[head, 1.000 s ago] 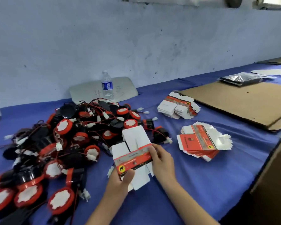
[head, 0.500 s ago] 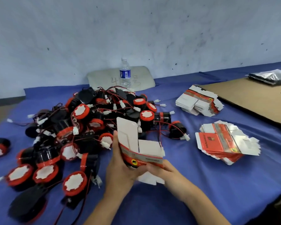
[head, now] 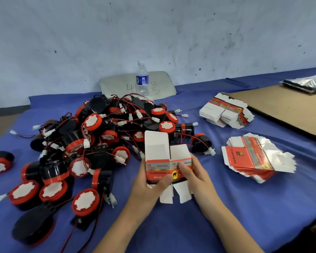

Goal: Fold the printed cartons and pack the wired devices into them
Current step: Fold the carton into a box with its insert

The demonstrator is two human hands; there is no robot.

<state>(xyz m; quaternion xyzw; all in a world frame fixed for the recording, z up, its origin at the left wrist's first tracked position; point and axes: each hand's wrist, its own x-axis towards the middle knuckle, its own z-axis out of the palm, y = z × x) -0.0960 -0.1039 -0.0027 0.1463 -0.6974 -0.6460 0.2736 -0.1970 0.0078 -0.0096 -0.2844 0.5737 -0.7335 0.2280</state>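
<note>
At the near middle of the blue cloth (head: 244,216), we see one printed carton (head: 161,170) held upright between both hands, just in front of the heap of wired devices (head: 91,136). The left hand (head: 146,189) grips its left side, thumb across the printed band. The right hand (head: 197,176) grips the right side, thumb on the front.

A second ago the blank was tilted and nearly flat. Now it is turned to face us and seems opened toward a sleeve, with white top flaps standing and bottom flaps hanging loose (none tucked yet). We judge that closing the bottom comes next, before any device goes in.

To the right wait flat cartons, a nearer stack (head: 252,159) and a farther stack (head: 224,114).
</note>
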